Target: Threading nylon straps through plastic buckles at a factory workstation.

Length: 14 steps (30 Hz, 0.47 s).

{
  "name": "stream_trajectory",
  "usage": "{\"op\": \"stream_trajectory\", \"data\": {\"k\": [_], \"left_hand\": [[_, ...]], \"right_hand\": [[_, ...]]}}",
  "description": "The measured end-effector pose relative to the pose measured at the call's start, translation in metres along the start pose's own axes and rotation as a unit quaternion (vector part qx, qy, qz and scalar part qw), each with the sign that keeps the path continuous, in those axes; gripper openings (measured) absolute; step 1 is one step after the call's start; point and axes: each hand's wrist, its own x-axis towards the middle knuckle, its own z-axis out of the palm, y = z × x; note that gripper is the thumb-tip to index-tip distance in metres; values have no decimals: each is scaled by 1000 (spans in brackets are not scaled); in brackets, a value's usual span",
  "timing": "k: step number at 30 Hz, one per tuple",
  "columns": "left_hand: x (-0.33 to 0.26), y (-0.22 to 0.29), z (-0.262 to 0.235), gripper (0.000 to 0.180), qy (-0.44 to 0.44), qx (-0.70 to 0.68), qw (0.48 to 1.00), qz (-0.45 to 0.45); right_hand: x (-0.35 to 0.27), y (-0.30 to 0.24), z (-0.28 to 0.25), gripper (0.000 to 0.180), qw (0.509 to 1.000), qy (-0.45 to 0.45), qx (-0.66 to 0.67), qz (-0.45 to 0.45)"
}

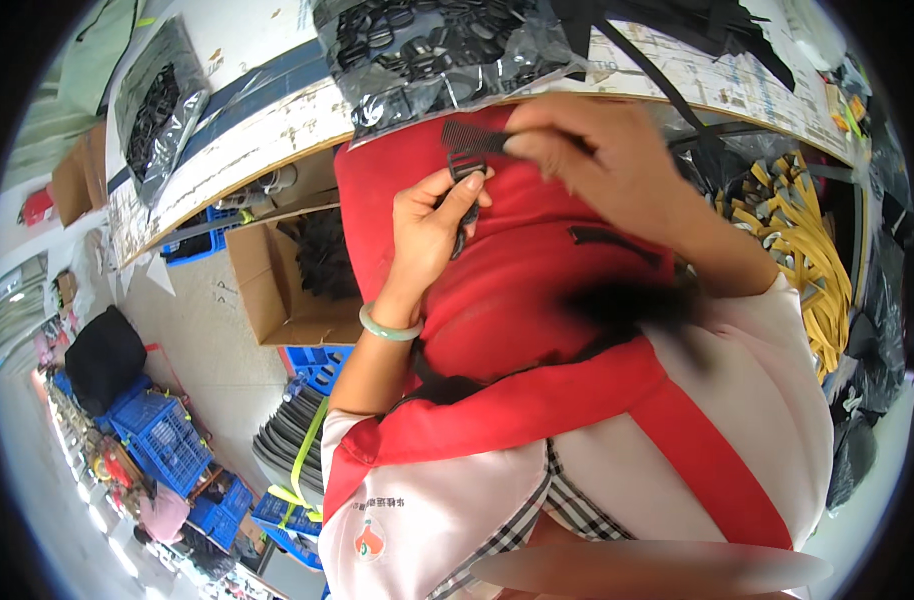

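My left hand (427, 225) pinches a black plastic buckle (464, 165) between thumb and fingers, over the red apron (387, 185) on my lap. A pale bangle circles that wrist. My right hand (597, 150) grips a black webbing strap (472, 137), its ribbed end pointing left just above the buckle. The strap end lies very close to the buckle's top; whether it passes through a slot I cannot tell. Part of the right hand is smeared by motion. Below the left hand, a short dark piece hangs from the buckle.
On the worn table ahead lies a clear bag of black buckles (417, 60), with another bag of black parts (157, 125) farther left. A cardboard box (267, 285) with black pieces stands below. Yellow straps (802, 260) hang at right. Blue crates (162, 440) stand on the left floor; a person (164, 513) is beyond.
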Motion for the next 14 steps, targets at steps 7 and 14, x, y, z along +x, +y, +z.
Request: {"op": "stream_trajectory", "data": {"k": [7, 14], "left_hand": [[-5, 0, 1, 11, 48, -15, 996, 72], [0, -14, -12, 14, 94, 81, 981, 146]], "right_hand": [[-8, 36, 55, 21, 875, -79, 405, 252], [-8, 38, 67, 20, 839, -80, 452, 293]]}}
